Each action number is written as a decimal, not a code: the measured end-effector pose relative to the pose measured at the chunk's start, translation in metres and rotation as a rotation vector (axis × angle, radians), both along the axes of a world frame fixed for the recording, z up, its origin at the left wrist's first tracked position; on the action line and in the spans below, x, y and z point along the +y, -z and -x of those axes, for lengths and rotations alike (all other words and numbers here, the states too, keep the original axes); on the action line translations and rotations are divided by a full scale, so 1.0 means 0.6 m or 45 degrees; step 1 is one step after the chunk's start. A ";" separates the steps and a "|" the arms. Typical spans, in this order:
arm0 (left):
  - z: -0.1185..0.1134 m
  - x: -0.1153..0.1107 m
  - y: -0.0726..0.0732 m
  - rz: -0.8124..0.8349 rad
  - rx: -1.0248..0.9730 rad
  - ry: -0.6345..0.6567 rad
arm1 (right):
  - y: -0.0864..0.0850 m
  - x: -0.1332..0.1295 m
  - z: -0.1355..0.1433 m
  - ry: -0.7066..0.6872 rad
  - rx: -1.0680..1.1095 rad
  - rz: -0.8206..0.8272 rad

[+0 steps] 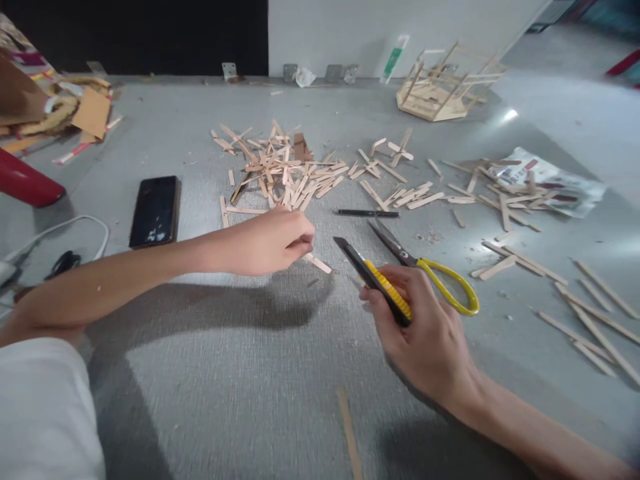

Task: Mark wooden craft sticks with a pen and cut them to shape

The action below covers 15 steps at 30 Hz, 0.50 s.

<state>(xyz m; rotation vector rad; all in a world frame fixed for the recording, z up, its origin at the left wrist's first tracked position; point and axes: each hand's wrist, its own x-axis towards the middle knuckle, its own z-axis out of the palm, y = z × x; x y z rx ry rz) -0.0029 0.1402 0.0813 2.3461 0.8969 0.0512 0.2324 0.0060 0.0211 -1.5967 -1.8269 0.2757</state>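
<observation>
My right hand is wrapped round a yellow and black utility knife, its blade end pointing up and to the left. My left hand is closed in a pinch, and a short wooden craft stick pokes out from under its fingertips. Just beyond the left hand spreads a heap of cut craft sticks. Between the heap and the knife lies a black pen. Scissors with yellow handles rest beside my right hand, partly behind its fingers.
A phone and a white cable lie at left, near a red object. A stick-built frame stands at the back right. Long wooden strips and a plastic packet are on the right. One strip lies in front.
</observation>
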 end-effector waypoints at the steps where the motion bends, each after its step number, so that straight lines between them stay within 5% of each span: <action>1: -0.004 -0.002 0.001 0.100 -0.022 -0.013 | -0.002 0.001 0.003 0.031 0.081 0.031; 7: -0.024 -0.035 -0.004 0.416 -0.251 0.013 | -0.016 0.017 0.007 -0.004 0.522 0.526; 15: -0.022 -0.055 0.005 0.266 -0.477 0.014 | -0.018 0.017 -0.005 -0.147 0.718 0.735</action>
